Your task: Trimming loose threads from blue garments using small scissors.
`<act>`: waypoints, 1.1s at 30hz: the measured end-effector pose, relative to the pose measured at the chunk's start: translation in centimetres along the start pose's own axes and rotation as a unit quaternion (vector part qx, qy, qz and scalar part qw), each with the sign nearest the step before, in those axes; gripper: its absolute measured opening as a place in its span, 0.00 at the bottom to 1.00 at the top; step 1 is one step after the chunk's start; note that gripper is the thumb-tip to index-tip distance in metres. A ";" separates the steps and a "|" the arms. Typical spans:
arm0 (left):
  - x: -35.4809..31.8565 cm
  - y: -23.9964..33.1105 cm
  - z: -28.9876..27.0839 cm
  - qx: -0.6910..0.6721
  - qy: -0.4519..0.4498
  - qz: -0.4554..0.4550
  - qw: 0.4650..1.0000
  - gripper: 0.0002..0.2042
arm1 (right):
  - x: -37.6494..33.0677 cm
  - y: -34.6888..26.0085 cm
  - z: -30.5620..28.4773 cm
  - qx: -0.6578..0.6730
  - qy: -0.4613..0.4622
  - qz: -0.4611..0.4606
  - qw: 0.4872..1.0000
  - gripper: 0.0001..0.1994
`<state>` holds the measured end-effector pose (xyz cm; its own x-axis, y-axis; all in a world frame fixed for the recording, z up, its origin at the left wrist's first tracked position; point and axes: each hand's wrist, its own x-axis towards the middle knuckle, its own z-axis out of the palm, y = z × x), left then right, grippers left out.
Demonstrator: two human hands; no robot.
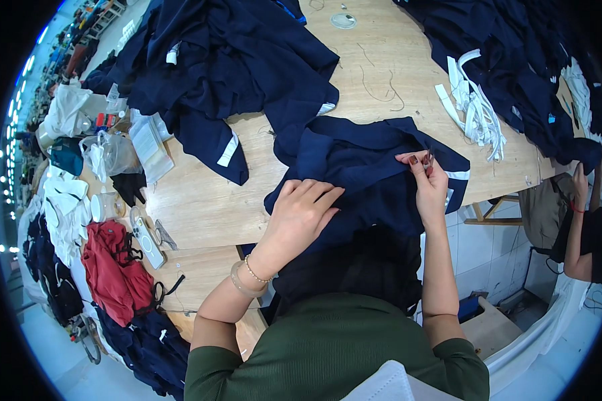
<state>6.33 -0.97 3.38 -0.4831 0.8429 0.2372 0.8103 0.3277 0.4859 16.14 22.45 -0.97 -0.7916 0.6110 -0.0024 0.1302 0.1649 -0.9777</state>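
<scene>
A navy garment (364, 160) lies bunched on the table in front of me, its near part hanging over the edge toward my lap. My left hand (306, 208) rests on its left side, fingers stretched over the cloth and thumb apart. At the upper right of the same garment, my right hand (427, 177) is closed in a pinch at a fold of the fabric. A small dark thing shows by those fingertips, too small to make out. White strips show on the garment's right end, just beyond my right hand.
A large navy garment pile (214, 60) covers the far left, another pile (502, 60) the far right. White fabric strips (471, 107) lie beside it. A phone (148, 242), plastic bags (110, 154) and a red bag (117, 271) are left. Another person's hand (580, 187) holds navy cloth at right.
</scene>
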 end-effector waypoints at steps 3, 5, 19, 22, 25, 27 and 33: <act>0.3 0.2 0.2 -0.004 -0.008 -0.013 1.000 0.13 | -0.2 0.2 0.0 0.012 0.000 -0.006 1.000 0.11; 1.7 0.5 -0.5 -0.006 0.012 -0.008 1.000 0.13 | -0.3 0.2 0.0 0.030 0.003 -0.006 1.000 0.11; 7.3 -0.8 6.1 0.001 -0.058 -0.144 0.988 0.04 | -0.6 0.3 0.2 0.068 0.009 -0.005 0.998 0.10; 5.6 -0.4 7.9 -0.095 0.069 -0.181 0.976 0.06 | -1.0 0.8 -0.1 0.024 0.002 0.045 0.999 0.09; 5.6 0.4 7.6 -0.076 0.074 -0.229 0.968 0.05 | -1.1 0.7 -0.7 -0.040 -0.042 0.046 0.997 0.08; 5.9 0.9 7.2 -0.094 0.045 -0.248 0.963 0.04 | -1.1 0.4 -0.8 -0.006 -0.051 0.070 0.996 0.07; 6.2 0.4 7.1 -0.125 0.060 -0.233 0.963 0.03 | -1.3 -1.0 -1.6 0.047 -0.114 0.124 0.985 0.06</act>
<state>6.06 7.43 -0.92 -0.8212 0.5697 0.0328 0.3991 0.5324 0.7465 18.03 22.75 0.33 -0.8568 0.4324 -0.2809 0.2893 -0.0478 -0.9560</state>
